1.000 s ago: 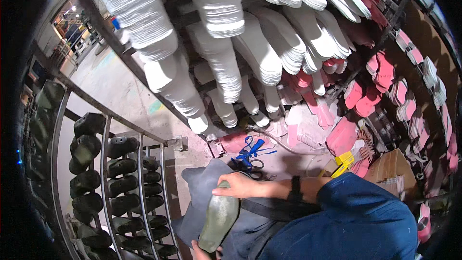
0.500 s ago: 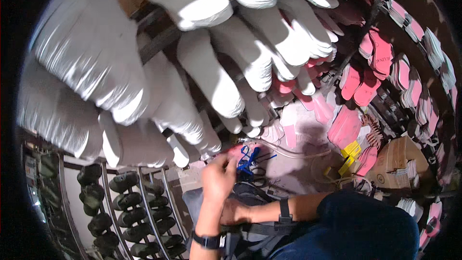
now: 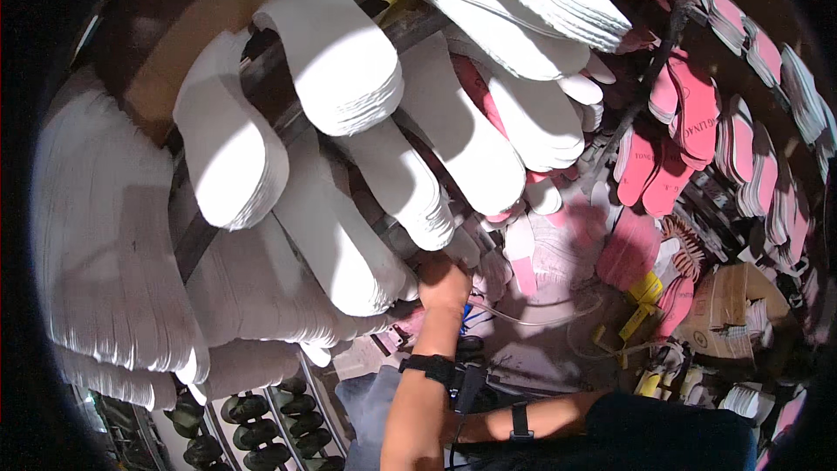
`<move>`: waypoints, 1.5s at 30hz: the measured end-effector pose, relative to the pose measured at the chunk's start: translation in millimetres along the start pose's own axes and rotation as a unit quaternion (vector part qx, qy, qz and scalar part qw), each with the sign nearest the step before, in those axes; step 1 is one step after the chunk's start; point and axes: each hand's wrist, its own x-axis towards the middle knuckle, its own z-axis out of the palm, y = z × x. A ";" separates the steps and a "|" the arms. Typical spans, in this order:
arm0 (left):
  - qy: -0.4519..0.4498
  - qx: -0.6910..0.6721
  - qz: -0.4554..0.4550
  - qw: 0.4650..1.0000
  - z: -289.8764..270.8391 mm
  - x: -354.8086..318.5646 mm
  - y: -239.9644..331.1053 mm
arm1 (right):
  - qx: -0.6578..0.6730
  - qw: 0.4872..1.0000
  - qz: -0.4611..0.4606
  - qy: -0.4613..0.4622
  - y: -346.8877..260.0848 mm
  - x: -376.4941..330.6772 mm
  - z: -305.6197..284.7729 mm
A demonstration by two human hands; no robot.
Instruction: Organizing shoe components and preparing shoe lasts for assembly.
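My left hand (image 3: 443, 283), with a dark band on its wrist, reaches up to the lower ends of hanging stacks of white insoles. Its fingers are hidden among them; whether they hold anything does not show. Just above it hangs a stack of white insoles (image 3: 405, 187), and a wider white stack (image 3: 327, 249) hangs to its left. My right forearm (image 3: 558, 419), strapped and in a dark blue sleeve, comes in from the right. My right hand is hidden behind the left forearm. A blue object (image 3: 472, 318), mostly covered, lies beside my left wrist.
Pink insoles (image 3: 693, 109) hang in groups at the right. Below them stand a cardboard box (image 3: 719, 310) and yellow pieces (image 3: 643, 301). A pale hose (image 3: 540, 323) crosses the work surface. At the lower left is a metal rack with dark rounded forms (image 3: 248, 432).
My left hand has risen and moved right, from near the blue object to the insole stack ends. The view has shifted, so the white stacks appear elsewhere. My right hand has become hidden.
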 end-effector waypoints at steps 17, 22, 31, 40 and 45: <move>0.028 -0.044 0.013 0.999 -18.8 -3.6 -11.0 | 0.110 0.982 -0.011 0.155 -22.9 -39.1 -10.0; 0.059 -0.132 -0.008 0.989 -39.9 -21.0 -1.0 | 0.041 0.975 -0.019 0.219 -22.1 -12.2 -0.4; -0.163 -0.514 -0.030 0.842 -120.6 -143.2 -72.2 | -0.082 0.965 0.029 0.249 -98.7 -103.0 -12.1; -0.061 -0.638 -0.167 0.749 -138.6 -358.4 -169.3 | -0.711 0.699 -0.056 -0.053 -43.3 26.2 8.6; 0.187 -0.664 -0.272 0.671 -108.7 -445.3 -215.5 | -0.571 0.804 0.157 0.053 -47.4 77.6 70.1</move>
